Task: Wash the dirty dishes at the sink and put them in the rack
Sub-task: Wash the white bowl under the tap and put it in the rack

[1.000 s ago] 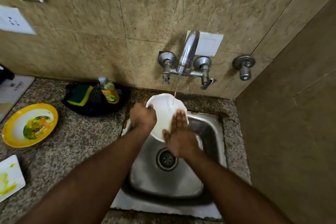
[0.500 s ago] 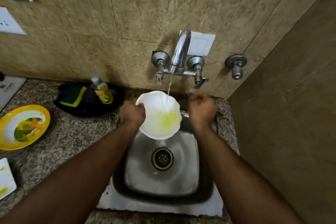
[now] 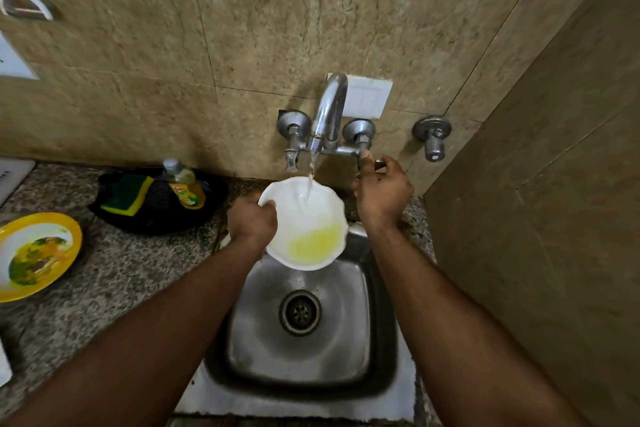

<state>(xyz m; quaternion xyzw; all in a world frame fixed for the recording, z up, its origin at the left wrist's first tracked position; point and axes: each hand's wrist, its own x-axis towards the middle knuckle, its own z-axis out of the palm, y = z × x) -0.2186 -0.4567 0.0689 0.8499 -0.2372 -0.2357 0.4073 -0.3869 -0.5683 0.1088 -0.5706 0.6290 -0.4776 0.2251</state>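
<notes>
Head view: left hand (image 3: 252,221) grips white bowl (image 3: 304,222) by its left rim, over steel sink (image 3: 301,333), under tap (image 3: 327,114) stream, yellow water pooled inside. Right hand (image 3: 382,192) right of bowl, fingers curled on tap handle (image 3: 362,152). Granite counter (image 3: 114,274) left of grip holds dirty yellow plate (image 3: 36,255), soap bottle (image 3: 183,184), sponge (image 3: 126,194); beige tile wall (image 3: 277,17) behind

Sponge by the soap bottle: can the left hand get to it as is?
Probably not yet: the left hand grips the white bowl under the running tap. The sponge lies uncovered on the black tray to its left, beside the soap bottle, so once freed the path looks open.
</notes>
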